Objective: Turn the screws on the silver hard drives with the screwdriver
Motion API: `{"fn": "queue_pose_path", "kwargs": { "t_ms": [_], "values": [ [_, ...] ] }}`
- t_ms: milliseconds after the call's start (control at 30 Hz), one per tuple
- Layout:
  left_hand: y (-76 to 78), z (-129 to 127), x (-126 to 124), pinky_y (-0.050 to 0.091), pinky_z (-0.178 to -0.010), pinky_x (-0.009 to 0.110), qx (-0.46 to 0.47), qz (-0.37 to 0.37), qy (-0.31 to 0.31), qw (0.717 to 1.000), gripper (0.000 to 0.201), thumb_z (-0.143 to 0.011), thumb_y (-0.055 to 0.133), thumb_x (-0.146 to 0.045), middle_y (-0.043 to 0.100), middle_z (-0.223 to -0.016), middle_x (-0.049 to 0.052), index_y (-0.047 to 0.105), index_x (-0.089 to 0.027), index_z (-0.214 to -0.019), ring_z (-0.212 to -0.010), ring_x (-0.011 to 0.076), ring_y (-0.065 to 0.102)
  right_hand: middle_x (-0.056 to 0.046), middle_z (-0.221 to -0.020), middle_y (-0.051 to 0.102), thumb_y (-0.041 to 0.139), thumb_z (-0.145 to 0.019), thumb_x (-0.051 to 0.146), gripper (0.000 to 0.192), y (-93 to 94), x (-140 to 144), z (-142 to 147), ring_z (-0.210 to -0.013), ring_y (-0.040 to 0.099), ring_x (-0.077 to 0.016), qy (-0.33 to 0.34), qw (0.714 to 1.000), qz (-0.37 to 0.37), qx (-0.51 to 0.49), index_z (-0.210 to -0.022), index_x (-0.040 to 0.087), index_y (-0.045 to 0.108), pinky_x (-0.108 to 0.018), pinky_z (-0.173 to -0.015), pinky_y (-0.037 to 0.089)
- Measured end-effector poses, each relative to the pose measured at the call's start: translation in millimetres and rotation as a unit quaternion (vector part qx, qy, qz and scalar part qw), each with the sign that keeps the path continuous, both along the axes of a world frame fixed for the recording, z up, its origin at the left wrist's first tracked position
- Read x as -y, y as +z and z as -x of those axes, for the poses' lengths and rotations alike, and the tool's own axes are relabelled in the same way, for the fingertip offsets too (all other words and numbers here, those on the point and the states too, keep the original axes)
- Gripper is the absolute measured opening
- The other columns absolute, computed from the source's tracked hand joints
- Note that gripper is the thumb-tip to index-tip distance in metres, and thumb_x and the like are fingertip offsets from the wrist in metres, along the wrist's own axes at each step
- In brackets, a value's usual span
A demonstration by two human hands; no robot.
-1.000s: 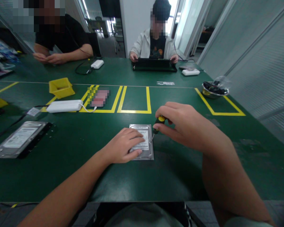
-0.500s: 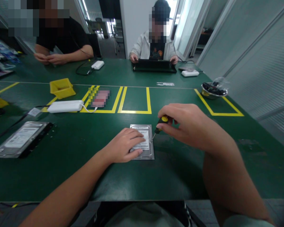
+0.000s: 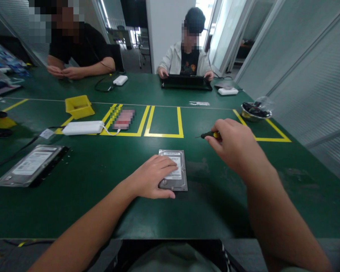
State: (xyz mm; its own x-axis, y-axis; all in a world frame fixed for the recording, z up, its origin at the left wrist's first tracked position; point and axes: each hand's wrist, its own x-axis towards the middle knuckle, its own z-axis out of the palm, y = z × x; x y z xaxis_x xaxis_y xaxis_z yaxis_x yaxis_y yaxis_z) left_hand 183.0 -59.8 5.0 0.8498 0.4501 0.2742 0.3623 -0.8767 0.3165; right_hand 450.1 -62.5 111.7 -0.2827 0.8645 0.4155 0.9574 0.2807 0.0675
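A silver hard drive (image 3: pixel 181 177) with a white label lies flat on the green table in front of me. My left hand (image 3: pixel 154 175) rests across its left part, fingers stretched over the label and thumb spread out past the near edge. That hand covers the drive's left side. Up and to the right, clear of the drive, my right hand (image 3: pixel 232 141) is closed around a small screwdriver (image 3: pixel 207 135) with a black and yellow handle. Its thin shaft points left, above the table.
Another hard drive (image 3: pixel 35 162) lies at left, small bits beside it. Behind are a white power strip (image 3: pixel 83 127), a blurred phone (image 3: pixel 124 119), a yellow bin (image 3: pixel 79 107) and a metal bowl (image 3: pixel 256 111) of dark parts. Across the table, one person holds a black panel (image 3: pixel 187 82); another sits left.
My right hand has lifted the screwdriver off the hard drive's right edge and moved right and away, turning the shaft from downward to leftward. My left thumb has slid off the drive's near edge.
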Motion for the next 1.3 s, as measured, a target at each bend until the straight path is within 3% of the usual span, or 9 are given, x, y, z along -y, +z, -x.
{"fn": "queue_pose_path", "kwargs": {
  "t_ms": [133, 267, 500, 733, 933, 1133, 1300],
  "values": [
    [-1.6, 0, 1, 0.037, -0.108, 0.052, -0.023, -0.014, -0.007, 1.000, 0.084, -0.077, 0.064, -0.071, 0.057, -0.137, 0.019, 0.053, -0.014, -0.137, -0.126, 0.0362, 0.052, -0.009, -0.092, 0.060, 0.057, -0.093, 0.026, 0.010, -39.9, -4, 0, -0.079, 0.055, -0.0209, -0.044, 0.999, 0.003, -0.008, -0.090, 0.017, 0.054, -0.029, -0.061, 0.036],
    [-2.7, -1, 3, 0.039, -0.108, 0.051, -0.045, -0.027, 0.003, 0.999, 0.075, -0.078, 0.068, -0.058, 0.055, -0.140, 0.017, 0.053, -0.014, -0.137, -0.128, 0.0350, 0.051, -0.010, -0.097, 0.059, 0.052, -0.096, 0.027, 0.011, -75.3, -1, -9, -0.081, 0.057, -0.0216, -0.060, 0.998, 0.031, -0.009, -0.093, 0.017, 0.053, -0.029, -0.063, 0.039],
    [-5.5, -2, 3, 0.041, -0.109, 0.050, -0.039, -0.033, 0.010, 0.999, 0.070, -0.078, 0.070, -0.049, 0.056, -0.141, 0.016, 0.053, -0.014, -0.137, -0.128, 0.0324, 0.053, -0.012, -0.105, 0.059, 0.053, -0.093, 0.026, 0.016, -108.5, -11, -29, -0.091, 0.061, -0.0237, -0.092, 0.985, 0.142, -0.036, -0.105, 0.017, 0.048, -0.031, -0.070, 0.044],
    [-9.8, -6, 1, 0.040, -0.111, 0.049, -0.034, -0.038, 0.018, 0.999, 0.069, -0.082, 0.066, -0.050, 0.055, -0.143, 0.015, 0.052, -0.014, -0.138, -0.132, 0.0312, 0.051, -0.012, -0.107, 0.060, 0.050, -0.095, 0.030, 0.020, -114.1, -29, -28, -0.091, 0.064, -0.0244, -0.102, 0.981, 0.161, -0.019, -0.111, 0.017, 0.047, -0.032, -0.072, 0.045],
    [-11.4, -6, 0, 0.039, -0.112, 0.049, -0.030, -0.038, 0.026, 0.998, 0.069, -0.082, 0.065, -0.050, 0.055, -0.144, 0.014, 0.051, -0.014, -0.139, -0.133, 0.0305, 0.051, -0.012, -0.107, 0.061, 0.049, -0.096, 0.036, 0.025, -108.0, -30, -28, -0.084, 0.065, -0.0257, -0.128, 0.978, 0.165, 0.003, -0.112, 0.018, 0.048, -0.033, -0.066, 0.044],
    [-11.4, -9, -1, 0.040, -0.112, 0.049, -0.023, -0.038, 0.028, 0.999, 0.067, -0.083, 0.064, -0.050, 0.055, -0.143, 0.015, 0.052, -0.014, -0.139, -0.133, 0.0305, 0.051, -0.011, -0.111, 0.063, 0.050, -0.096, 0.040, 0.029, -92.8, -8, -39, -0.090, 0.065, -0.0267, -0.123, 0.976, 0.177, 0.013, -0.116, 0.019, 0.052, -0.033, -0.066, 0.045],
    [-12.7, -10, -2, 0.039, -0.113, 0.050, -0.018, -0.031, 0.031, 0.999, 0.067, -0.083, 0.064, -0.048, 0.055, -0.143, 0.015, 0.051, -0.015, -0.140, -0.133, 0.0310, 0.050, -0.009, -0.106, 0.065, 0.051, -0.095, 0.040, 0.026, -93.1, 21, -76, -0.092, 0.065, -0.0261, -0.107, 0.978, 0.175, -0.025, -0.109, 0.019, 0.058, -0.036, -0.072, 0.047]
  ]
}}
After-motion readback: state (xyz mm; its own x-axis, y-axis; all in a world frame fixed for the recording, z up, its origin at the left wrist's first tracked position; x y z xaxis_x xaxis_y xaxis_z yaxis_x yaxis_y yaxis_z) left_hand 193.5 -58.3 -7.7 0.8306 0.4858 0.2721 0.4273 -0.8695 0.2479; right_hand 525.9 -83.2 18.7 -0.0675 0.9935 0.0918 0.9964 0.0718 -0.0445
